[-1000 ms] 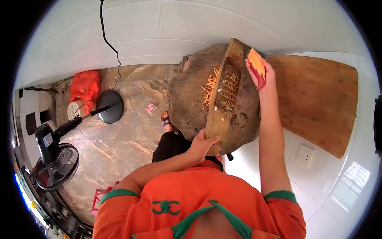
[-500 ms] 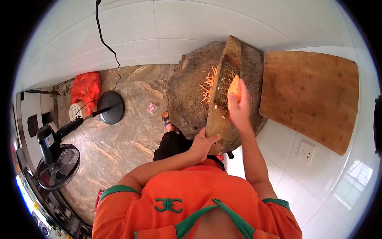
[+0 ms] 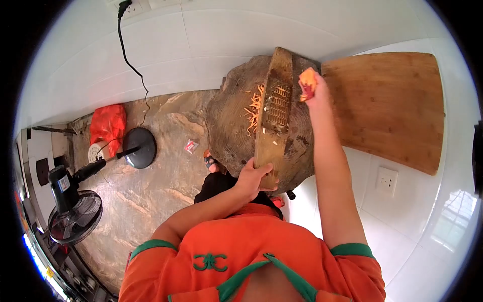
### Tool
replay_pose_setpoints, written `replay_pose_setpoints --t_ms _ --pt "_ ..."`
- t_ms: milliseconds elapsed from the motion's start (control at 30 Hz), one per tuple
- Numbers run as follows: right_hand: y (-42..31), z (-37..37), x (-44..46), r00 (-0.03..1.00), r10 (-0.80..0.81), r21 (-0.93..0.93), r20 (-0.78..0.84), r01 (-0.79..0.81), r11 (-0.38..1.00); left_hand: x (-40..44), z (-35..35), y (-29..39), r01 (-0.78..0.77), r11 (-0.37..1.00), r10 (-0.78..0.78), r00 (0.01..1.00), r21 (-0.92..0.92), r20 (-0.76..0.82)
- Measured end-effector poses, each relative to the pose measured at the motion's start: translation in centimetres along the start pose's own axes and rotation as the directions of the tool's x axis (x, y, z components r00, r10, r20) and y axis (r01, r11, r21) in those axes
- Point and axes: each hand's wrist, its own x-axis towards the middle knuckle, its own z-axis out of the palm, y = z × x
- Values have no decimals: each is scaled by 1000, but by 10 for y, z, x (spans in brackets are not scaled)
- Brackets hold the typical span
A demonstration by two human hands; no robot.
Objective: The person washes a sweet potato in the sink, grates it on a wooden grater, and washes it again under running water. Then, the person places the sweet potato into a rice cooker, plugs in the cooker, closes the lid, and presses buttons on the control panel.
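My left hand (image 3: 253, 178) is closed around the near end of a long wooden grater (image 3: 265, 146), which stands tilted on a round tree-stump block (image 3: 231, 116). Raised metal teeth cover the grater's middle, with a few pale bits stuck on them. Orange shreds (image 3: 255, 108) lie on the block along the grater's left side. Off to the right of the grater and apart from it, my right hand (image 3: 318, 93) grips a piece of sweet potato (image 3: 308, 80) with orange flesh and reddish skin.
A wooden board (image 3: 385, 108) leans against the wall on the right, above a socket (image 3: 387, 180). To the left are a black fan (image 3: 75, 211), its round base (image 3: 141, 147) and a red plastic bag (image 3: 109, 126). A small packet (image 3: 190, 146) lies on the floor.
My right hand has lifted the sweet potato off the grater's teeth and moved it up and right. My left hand keeps its hold on the grater. The view has shifted slightly.
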Motion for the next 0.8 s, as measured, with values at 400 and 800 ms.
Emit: replay_pose_setpoints --t_ms 400,800 --pt "-14 -6 -76 966 152 234 208 -200 952 0 -4 -1 -21 999 21 1000 28 3" --pt "45 37 -132 803 -296 -842 517 540 -5 0 0 2 17 996 -10 997 88 -80"
